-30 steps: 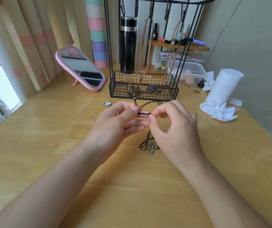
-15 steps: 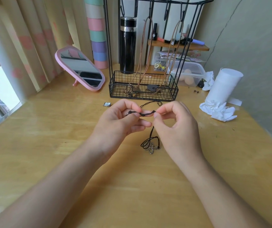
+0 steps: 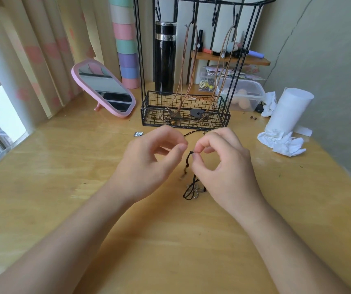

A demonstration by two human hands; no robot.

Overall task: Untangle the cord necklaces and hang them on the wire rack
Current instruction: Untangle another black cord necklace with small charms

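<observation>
A black cord necklace (image 3: 188, 164) hangs from my right hand (image 3: 223, 164), which pinches its end between thumb and forefinger. The cord's lower loops and a small metal pendant (image 3: 193, 190) lie on the wooden table (image 3: 64, 177). My left hand (image 3: 149, 162) hovers just left of the cord with fingers loosely curled and nothing in them. Behind stands the black wire rack (image 3: 185, 115). Two brown cord necklaces (image 3: 186, 66) hang from its hooks, and their pendants rest in its basket.
A pink tilted mirror (image 3: 103, 88) stands at the back left and a black flask (image 3: 165, 58) behind the rack. A white paper roll (image 3: 287, 111) and crumpled tissues (image 3: 282, 141) sit at the right. A small metal piece (image 3: 138, 134) lies near the basket.
My left hand has let go of the black cord. The freed end now dangles from my right hand's pinch, and the hands have drifted slightly apart.
</observation>
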